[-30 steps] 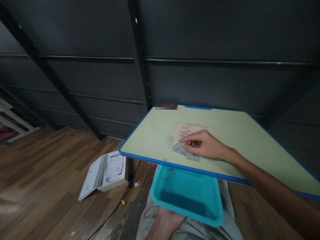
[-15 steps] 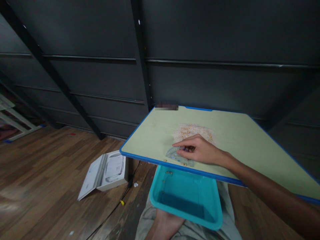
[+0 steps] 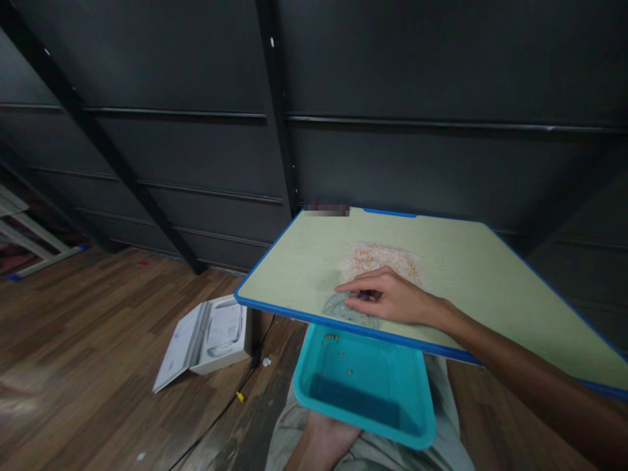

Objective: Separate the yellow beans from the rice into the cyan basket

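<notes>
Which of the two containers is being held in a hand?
The teal tub, held by the left hand below the table edge. The white box lies open on the floor, untouched.

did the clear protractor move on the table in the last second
Yes. Under the right hand, the protractor has slid toward the front edge of the table, just above the teal tray.

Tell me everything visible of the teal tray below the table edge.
The teal tray is a shallow rectangular bin, plastic-looking, with rounded corners and a flared rim. It is open side up, slightly tilted, just below the near edge of the table, over the person's lap. The left hand is under it, grip hidden. A few yellowish grains lie inside.
</notes>
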{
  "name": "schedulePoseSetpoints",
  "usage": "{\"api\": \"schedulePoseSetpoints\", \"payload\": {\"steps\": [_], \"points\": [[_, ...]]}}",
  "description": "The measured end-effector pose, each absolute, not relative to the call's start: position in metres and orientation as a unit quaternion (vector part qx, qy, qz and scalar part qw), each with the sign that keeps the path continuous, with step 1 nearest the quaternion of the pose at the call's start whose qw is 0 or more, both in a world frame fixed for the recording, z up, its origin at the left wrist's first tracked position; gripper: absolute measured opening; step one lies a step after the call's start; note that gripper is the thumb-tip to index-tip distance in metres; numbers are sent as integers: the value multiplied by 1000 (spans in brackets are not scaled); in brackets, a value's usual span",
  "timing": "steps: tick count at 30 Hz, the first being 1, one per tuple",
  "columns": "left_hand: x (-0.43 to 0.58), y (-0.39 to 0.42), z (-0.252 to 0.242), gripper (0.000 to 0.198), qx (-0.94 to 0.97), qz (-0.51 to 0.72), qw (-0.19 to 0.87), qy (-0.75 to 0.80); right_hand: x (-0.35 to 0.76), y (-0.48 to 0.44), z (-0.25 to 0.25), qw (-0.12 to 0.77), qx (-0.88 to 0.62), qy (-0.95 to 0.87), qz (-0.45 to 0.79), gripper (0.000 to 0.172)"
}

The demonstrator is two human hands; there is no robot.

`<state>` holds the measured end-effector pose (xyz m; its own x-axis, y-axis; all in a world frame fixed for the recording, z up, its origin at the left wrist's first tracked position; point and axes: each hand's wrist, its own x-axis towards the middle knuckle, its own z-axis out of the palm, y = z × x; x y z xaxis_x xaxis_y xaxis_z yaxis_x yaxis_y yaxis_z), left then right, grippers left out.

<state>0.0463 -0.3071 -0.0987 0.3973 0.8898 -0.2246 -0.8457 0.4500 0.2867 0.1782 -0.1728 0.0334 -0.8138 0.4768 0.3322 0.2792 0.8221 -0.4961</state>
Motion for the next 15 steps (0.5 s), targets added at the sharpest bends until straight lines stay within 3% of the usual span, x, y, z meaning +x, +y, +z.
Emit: {"api": "schedulePoseSetpoints", "payload": {"steps": [15], "points": [[42, -306, -131, 28, 42, 522, 834, 176, 201, -157, 42, 249, -259, -926, 115, 30]]}}
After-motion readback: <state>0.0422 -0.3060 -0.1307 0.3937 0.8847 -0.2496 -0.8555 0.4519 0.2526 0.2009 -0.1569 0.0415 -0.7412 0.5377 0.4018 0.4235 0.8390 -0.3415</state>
